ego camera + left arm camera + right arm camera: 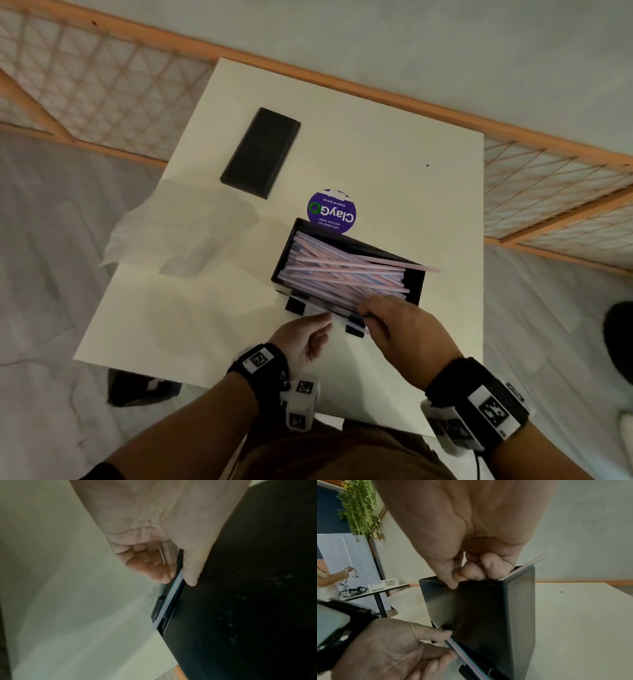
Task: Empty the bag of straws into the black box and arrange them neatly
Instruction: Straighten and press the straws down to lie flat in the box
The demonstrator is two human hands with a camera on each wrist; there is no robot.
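Note:
The open black box (414, 284) stands on the white table (394, 164), filled with pink and blue striped straws (335, 270) lying roughly lengthwise. One straw (421, 267) pokes out over the right rim. My right hand (394, 322) grips the box's near wall, thumb outside and fingers (471, 572) curled over the rim. My left hand (327, 320) pinches a few straws (464, 654) lying in the low slot at the box's near base, with its thumb (190, 574) against the box (240, 588). The emptied clear bag (178, 233) lies crumpled at the left.
A black lid (260, 152) lies flat at the far left of the table. A round purple sticker (331, 210) sits just behind the box. In the right wrist view another table (382, 588) with a person's hand (342, 573) stands far off left.

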